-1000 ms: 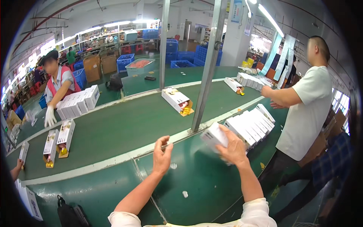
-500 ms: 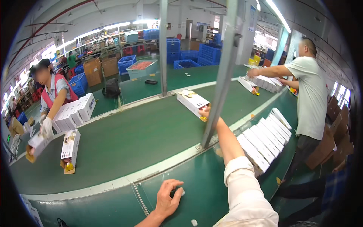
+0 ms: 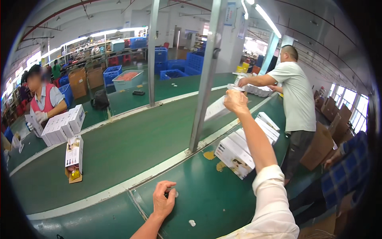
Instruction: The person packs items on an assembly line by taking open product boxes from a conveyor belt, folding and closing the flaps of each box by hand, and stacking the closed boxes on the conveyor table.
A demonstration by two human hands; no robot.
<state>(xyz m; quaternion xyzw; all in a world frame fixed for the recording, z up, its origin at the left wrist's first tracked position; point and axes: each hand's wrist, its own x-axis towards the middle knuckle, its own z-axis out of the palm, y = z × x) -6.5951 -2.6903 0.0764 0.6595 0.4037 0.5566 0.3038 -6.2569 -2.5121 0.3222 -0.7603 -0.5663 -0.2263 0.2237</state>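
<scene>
Carton point(image 3: 216, 108), white and blurred, is gripped at its upper end by the right hand point(image 3: 236, 100); it slants down and leftward from that hand, over the green conveyor belt point(image 3: 135, 135) and just beside a metal post point(image 3: 207, 71); whether its lower end touches the belt I cannot tell; the hold at one end probably leaves the rest of the box free to swing around the post.

Below the right hand, partly behind its forearm, a row of white cartons point(image 3: 232, 155) stands on the tabletop point(image 3: 207, 199); they are set side against side, presumably so that each props its neighbour; the left hand point(image 3: 164, 199), well below and left of the right, has loosely curled fingers and no object visible in it; it seems kept low to leave the reaching arm room.

Far left of the left hand, an unclosed carton point(image 3: 74, 151) lies on the belt, its flap toward the person, leaving a yellow item point(image 3: 75, 174) showing.
</scene>
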